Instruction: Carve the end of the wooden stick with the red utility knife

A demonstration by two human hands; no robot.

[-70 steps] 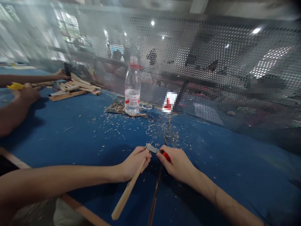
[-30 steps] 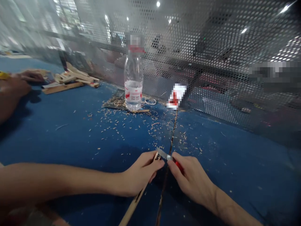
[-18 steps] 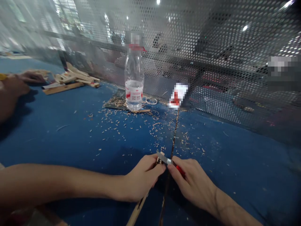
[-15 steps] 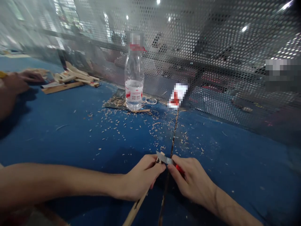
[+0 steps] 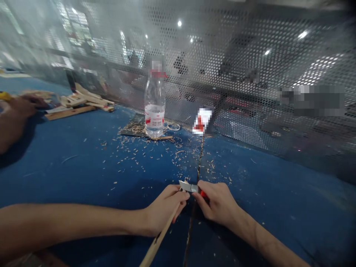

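My left hand (image 5: 164, 209) is closed around a thin wooden stick (image 5: 158, 243) near its far end; the rest of the stick slants down toward the bottom edge. In my right hand (image 5: 218, 202) is a utility knife (image 5: 190, 187) with a red handle, mostly covered by the fingers. Its metal blade points left and lies across the stick's tip, just beyond my left thumb. Whether the edge is cutting in cannot be made out. Pale wood shavings (image 5: 178, 155) are scattered over the blue tabletop (image 5: 83, 178) ahead of both hands.
A clear water bottle (image 5: 155, 118) stands on a dark flat board (image 5: 133, 128) strewn with shavings. Right of it, a blurred bright card or screen (image 5: 202, 121) leans on the perforated metal panel (image 5: 250, 92). Wood strips (image 5: 83, 98) lie piled at left, near another person's hand (image 5: 20, 107).
The view has tilted up and shifted slightly right. The knife blade lies flatter across the stick's tip, and both hands keep their hold.
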